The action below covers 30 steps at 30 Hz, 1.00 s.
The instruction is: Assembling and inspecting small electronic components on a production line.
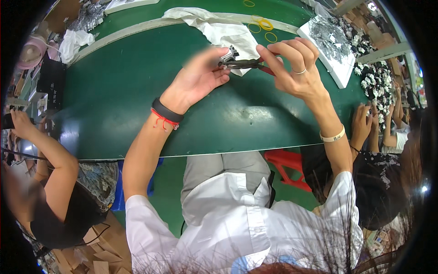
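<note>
In my left hand a small silver and black metal part is pinched between thumb and fingers. My right hand grips the red handles of a pair of pliers, whose dark jaws reach left to the fingertips of my left hand and the metal part. Whether the jaws are closed on the part I cannot tell. Behind both hands a crumpled white cloth lies across the green table.
Yellow rubber bands lie beyond my right hand. To the right stands a white tray of metal pieces beside a heap of black and white parts. A black box is at the left. Co-workers sit on both sides.
</note>
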Motion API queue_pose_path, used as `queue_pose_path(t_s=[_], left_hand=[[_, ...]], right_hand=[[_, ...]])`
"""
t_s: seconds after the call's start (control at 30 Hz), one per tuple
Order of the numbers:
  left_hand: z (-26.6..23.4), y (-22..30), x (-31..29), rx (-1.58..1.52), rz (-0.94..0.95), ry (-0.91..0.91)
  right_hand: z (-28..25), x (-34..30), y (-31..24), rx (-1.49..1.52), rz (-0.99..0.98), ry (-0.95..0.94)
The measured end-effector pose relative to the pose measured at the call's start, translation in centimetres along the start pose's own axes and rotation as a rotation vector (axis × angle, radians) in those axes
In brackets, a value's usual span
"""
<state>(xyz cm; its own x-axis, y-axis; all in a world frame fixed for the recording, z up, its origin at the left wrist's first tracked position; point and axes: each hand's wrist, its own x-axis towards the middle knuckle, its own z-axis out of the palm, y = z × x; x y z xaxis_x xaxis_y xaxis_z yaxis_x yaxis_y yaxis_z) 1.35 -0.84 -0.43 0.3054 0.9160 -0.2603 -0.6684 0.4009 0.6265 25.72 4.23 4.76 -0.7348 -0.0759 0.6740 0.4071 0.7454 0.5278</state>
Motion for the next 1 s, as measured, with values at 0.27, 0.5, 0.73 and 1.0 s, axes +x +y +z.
queue_pose_path(t_s=[0.27, 0.5, 0.73, 1.0], left_hand=[[0.0, 0.0, 0.1, -0.001, -0.044, -0.014], [0.0, 0.1, 0.1, 0.009, -0.022, -0.008], [0.0, -0.3, 0.0, -0.014, -0.051, -0.001], [-0.2, -0.7, 0.5, -0.021, -0.114, -0.020]], right_hand=[[-0.2, 0.5, 1.0, -0.019, -0.062, -0.023], [-0.2, 0.1, 0.9, -0.030, -0.032, 0.006], [-0.3, 0.2, 0.7, -0.034, -0.089, -0.008], [-1.3, 0.1, 0.3, 0.088, -0.019, -0.082]])
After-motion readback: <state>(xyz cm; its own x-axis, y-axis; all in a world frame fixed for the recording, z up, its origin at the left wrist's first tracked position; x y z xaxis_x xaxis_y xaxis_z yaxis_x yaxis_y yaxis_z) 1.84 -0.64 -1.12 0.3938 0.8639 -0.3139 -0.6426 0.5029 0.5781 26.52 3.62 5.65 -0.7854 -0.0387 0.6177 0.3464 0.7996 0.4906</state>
